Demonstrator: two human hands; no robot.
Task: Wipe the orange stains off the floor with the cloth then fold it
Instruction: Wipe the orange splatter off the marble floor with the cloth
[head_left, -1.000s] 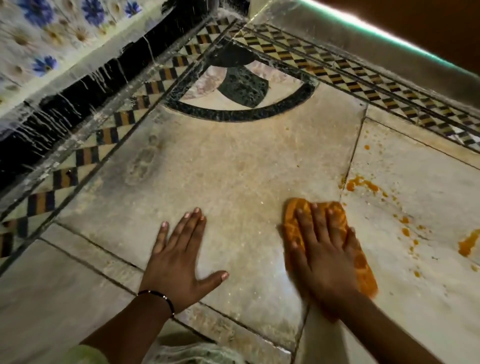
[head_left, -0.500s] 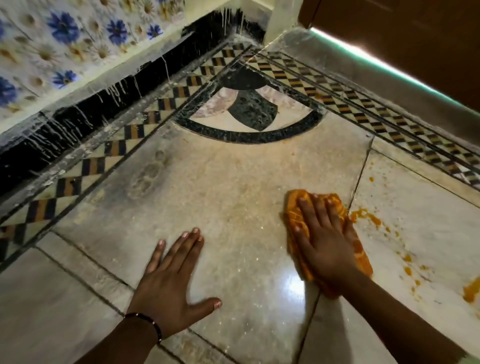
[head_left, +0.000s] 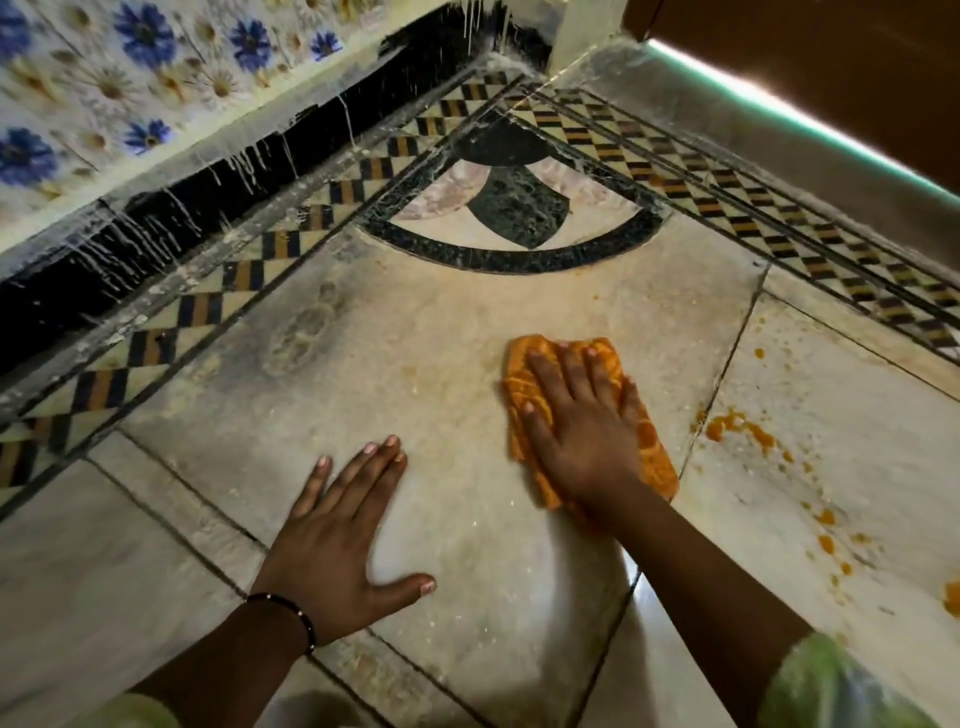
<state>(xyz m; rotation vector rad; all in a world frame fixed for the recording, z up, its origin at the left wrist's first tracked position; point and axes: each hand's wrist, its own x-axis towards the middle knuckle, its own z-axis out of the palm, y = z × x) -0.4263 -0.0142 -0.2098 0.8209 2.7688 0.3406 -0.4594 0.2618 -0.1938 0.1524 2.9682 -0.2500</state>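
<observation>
My right hand (head_left: 584, 431) lies flat, fingers spread, pressing an orange patterned cloth (head_left: 655, 457) against the pale marble floor (head_left: 441, 364). The cloth is bunched under the palm, with its edges showing around the fingers. Orange stains (head_left: 737, 428) spatter the slab to the right of the cloth, across a floor joint, and more drops (head_left: 826, 543) trail down toward the right edge. My left hand (head_left: 337, 535) rests flat and empty on the floor to the left, fingers apart, a thin dark band on its wrist.
A checkered inlay border (head_left: 249, 275) runs along the left and far sides, with a dark arc motif (head_left: 514, 228) in the corner. A black skirting (head_left: 208, 192) and blue-flowered tiled wall (head_left: 130, 78) stand at the left. A brown door (head_left: 831, 67) is at the upper right.
My right hand has pushed the cloth forward and to the left, away from the orange stains. The view has tilted up toward the corner. My left hand stays planted.
</observation>
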